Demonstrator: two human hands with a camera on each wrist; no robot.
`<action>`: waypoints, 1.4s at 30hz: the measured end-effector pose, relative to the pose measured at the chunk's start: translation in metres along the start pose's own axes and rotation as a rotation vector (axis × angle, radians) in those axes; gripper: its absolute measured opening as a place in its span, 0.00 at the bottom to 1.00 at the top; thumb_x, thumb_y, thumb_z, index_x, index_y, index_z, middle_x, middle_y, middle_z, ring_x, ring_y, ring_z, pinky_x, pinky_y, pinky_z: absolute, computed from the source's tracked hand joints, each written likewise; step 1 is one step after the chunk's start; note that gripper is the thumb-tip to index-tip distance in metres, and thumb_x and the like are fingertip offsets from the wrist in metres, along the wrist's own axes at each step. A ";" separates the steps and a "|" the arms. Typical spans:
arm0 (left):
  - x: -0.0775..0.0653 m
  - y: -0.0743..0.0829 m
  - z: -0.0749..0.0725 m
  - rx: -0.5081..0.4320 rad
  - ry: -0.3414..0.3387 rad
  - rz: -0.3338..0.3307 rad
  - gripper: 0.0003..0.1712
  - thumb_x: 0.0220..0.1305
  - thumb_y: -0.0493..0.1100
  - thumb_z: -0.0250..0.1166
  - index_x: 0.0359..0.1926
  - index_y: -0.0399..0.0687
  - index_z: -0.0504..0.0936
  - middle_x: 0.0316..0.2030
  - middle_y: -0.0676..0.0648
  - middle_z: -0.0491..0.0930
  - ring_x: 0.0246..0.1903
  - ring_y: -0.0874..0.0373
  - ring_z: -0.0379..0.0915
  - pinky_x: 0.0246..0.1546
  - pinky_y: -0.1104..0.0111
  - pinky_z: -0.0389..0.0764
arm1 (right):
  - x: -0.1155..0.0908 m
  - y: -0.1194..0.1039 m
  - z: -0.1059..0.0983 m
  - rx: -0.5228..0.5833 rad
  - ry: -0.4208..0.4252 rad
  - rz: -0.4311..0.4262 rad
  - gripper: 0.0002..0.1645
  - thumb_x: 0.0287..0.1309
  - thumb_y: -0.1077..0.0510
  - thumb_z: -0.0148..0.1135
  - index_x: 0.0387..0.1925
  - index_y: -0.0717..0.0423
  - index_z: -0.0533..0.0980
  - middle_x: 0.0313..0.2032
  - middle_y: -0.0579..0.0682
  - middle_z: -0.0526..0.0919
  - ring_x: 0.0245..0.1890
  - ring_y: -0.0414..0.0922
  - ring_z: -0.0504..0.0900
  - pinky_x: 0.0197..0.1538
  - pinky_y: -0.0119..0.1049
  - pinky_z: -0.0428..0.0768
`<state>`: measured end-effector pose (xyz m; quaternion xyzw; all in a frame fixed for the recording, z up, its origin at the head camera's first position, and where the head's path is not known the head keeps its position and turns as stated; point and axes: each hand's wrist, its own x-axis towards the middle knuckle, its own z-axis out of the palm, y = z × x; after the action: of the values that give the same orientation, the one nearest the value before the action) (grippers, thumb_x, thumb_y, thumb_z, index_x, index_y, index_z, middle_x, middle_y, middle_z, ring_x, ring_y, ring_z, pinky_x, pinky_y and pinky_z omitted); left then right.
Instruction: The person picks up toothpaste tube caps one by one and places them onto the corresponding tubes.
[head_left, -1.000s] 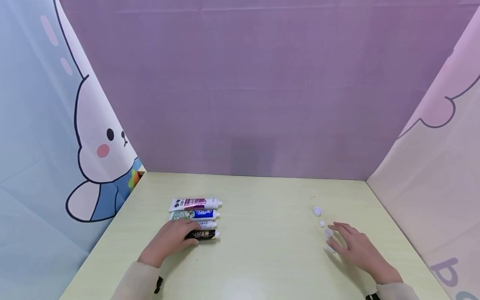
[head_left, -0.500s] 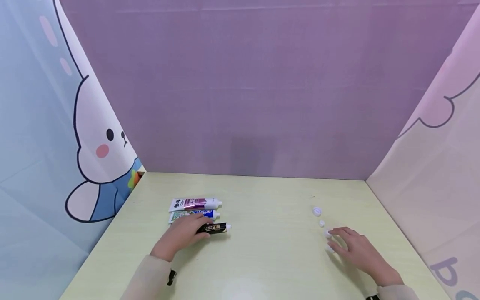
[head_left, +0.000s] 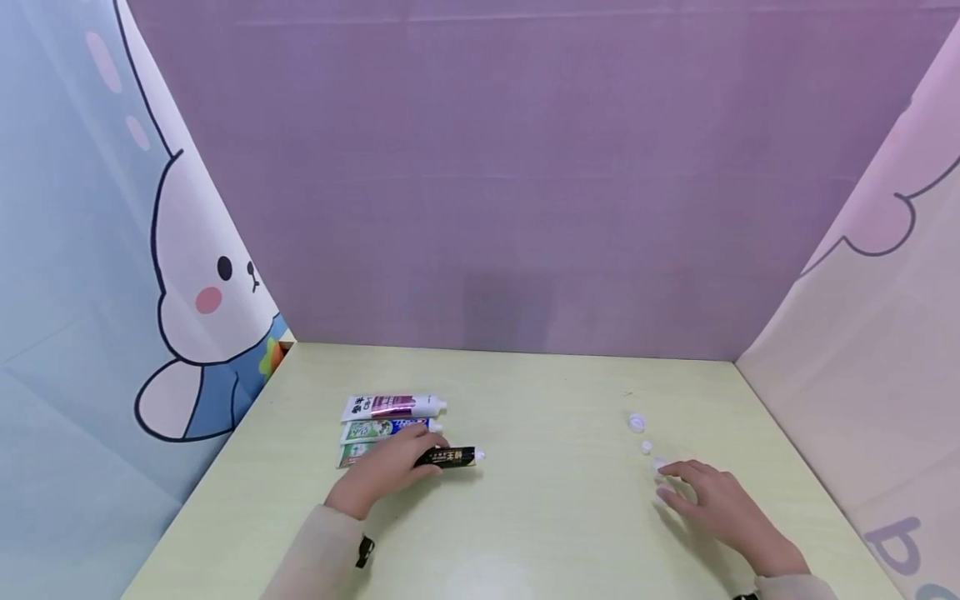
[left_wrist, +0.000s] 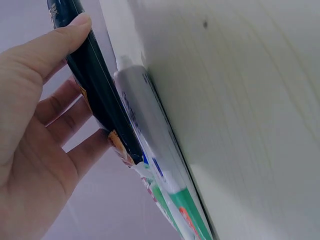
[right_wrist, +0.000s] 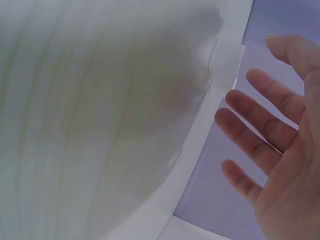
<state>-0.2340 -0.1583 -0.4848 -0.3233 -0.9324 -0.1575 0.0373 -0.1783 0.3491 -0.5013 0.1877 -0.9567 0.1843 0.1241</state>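
Observation:
My left hand (head_left: 390,471) pinches a black toothpaste tube (head_left: 453,457) between thumb and fingers; its bare white nozzle points right. In the left wrist view the black tube (left_wrist: 97,75) appears lifted off the table, beside a white and green tube (left_wrist: 150,130). Behind the hand lie a white and purple tube (head_left: 393,407), a green and blue tube (head_left: 367,430) and the partly hidden green end of another tube (head_left: 352,455). My right hand (head_left: 723,508) hovers with relaxed, spread fingers by the white caps (head_left: 637,423), holding nothing; its fingertips partly cover the nearer caps.
The pale table (head_left: 540,517) stretches between the tubes and the caps. A purple cloth (head_left: 510,183) stands behind it. Printed cloths rise along the left side (head_left: 67,275) and right side (head_left: 885,358).
My left hand took hold of the black tube at the front of the row and moved it to the right and slightly away. The right hand has hardly moved.

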 end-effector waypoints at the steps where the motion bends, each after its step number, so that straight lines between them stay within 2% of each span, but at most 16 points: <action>1: 0.001 0.001 0.001 -0.002 -0.001 0.003 0.20 0.65 0.50 0.69 0.55 0.51 0.82 0.45 0.51 0.78 0.41 0.61 0.74 0.43 0.63 0.81 | 0.000 0.000 0.000 -0.001 -0.004 0.000 0.18 0.61 0.48 0.71 0.48 0.52 0.83 0.46 0.51 0.85 0.42 0.55 0.85 0.46 0.57 0.81; 6: 0.008 0.007 0.003 -0.016 -0.003 0.001 0.19 0.66 0.50 0.69 0.56 0.52 0.82 0.46 0.52 0.78 0.42 0.61 0.73 0.44 0.63 0.80 | 0.001 0.000 0.000 0.034 -0.075 0.061 0.21 0.60 0.45 0.71 0.49 0.52 0.82 0.45 0.48 0.85 0.40 0.49 0.84 0.40 0.46 0.83; 9: 0.011 0.009 0.004 -0.029 0.002 0.006 0.20 0.66 0.50 0.69 0.56 0.53 0.82 0.44 0.53 0.77 0.39 0.63 0.72 0.42 0.65 0.80 | 0.001 0.000 0.000 0.060 -0.125 0.090 0.23 0.59 0.44 0.71 0.50 0.52 0.82 0.46 0.47 0.84 0.41 0.48 0.83 0.39 0.42 0.82; 15: 0.016 0.012 0.008 -0.033 -0.011 0.007 0.20 0.66 0.51 0.69 0.57 0.54 0.81 0.43 0.54 0.77 0.37 0.65 0.71 0.40 0.68 0.79 | 0.003 0.002 0.003 0.073 -0.145 0.074 0.24 0.55 0.47 0.75 0.50 0.54 0.81 0.44 0.45 0.84 0.39 0.45 0.83 0.39 0.38 0.82; 19: 0.020 0.016 0.007 -0.030 -0.012 0.011 0.20 0.66 0.51 0.68 0.57 0.55 0.81 0.43 0.55 0.77 0.36 0.66 0.71 0.40 0.68 0.79 | 0.004 0.002 0.005 0.076 -0.157 0.070 0.23 0.54 0.50 0.75 0.50 0.55 0.81 0.44 0.45 0.84 0.39 0.44 0.83 0.39 0.37 0.82; 24: 0.027 0.021 0.007 -0.028 -0.002 0.047 0.20 0.66 0.50 0.69 0.57 0.53 0.81 0.43 0.54 0.77 0.37 0.65 0.71 0.41 0.68 0.79 | 0.005 0.002 0.006 0.074 -0.167 0.078 0.23 0.54 0.52 0.75 0.49 0.55 0.81 0.43 0.44 0.83 0.39 0.43 0.83 0.39 0.38 0.82; 32: 0.040 0.030 0.012 -0.025 -0.037 0.053 0.21 0.67 0.52 0.68 0.59 0.54 0.80 0.44 0.53 0.77 0.37 0.66 0.70 0.40 0.70 0.79 | 0.006 0.002 0.007 0.090 -0.164 0.019 0.22 0.53 0.53 0.76 0.48 0.57 0.81 0.41 0.45 0.83 0.37 0.42 0.83 0.37 0.36 0.82; 42: 0.050 0.040 0.014 -0.038 -0.040 0.101 0.20 0.68 0.50 0.67 0.58 0.53 0.81 0.43 0.53 0.76 0.35 0.66 0.69 0.40 0.71 0.78 | 0.006 0.002 0.006 0.067 -0.173 0.024 0.21 0.52 0.56 0.76 0.48 0.56 0.81 0.40 0.43 0.83 0.37 0.42 0.83 0.38 0.37 0.82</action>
<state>-0.2485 -0.0950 -0.4790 -0.3737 -0.9123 -0.1663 0.0202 -0.1856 0.3461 -0.5053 0.1954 -0.9594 0.2008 0.0326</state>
